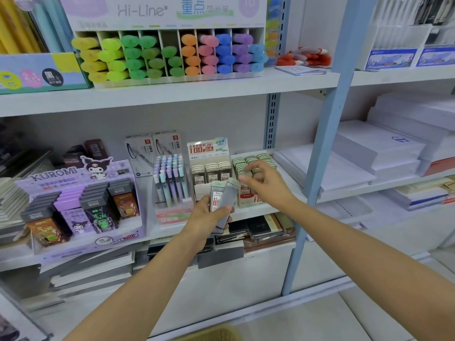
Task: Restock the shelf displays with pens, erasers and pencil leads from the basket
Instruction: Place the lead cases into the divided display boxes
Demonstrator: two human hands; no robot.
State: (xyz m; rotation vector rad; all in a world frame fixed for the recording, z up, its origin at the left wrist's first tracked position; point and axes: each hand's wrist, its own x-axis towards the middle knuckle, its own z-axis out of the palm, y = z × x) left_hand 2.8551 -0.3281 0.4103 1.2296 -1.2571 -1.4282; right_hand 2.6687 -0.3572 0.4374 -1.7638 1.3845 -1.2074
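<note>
Left hand [204, 217] holding bunch of pencil lead cases [222, 200] upright, grip wrapping round lower halves, in front of middle shelf [248, 211]. Right hand [264, 184] hovering just right of case tops, over lead display box [246, 163]; fingers curling, cannot tell whether grip is pinching anything.

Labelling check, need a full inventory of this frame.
highlighters: many, yellow to purple, top shelf display
Kuromi display: one, purple, middle shelf left
pens: many, pastel, middle shelf display
lead displays: two, green-capped cases, right of pens
paper stacks: several, white, right bay
notebooks: several, dark, lower shelf
basket: one, tan, bottom edge
lead cases: at least two, clear grey, in left hand
left hand: grips lead cases
right hand: fingers over right lead display; grip unclear
</note>
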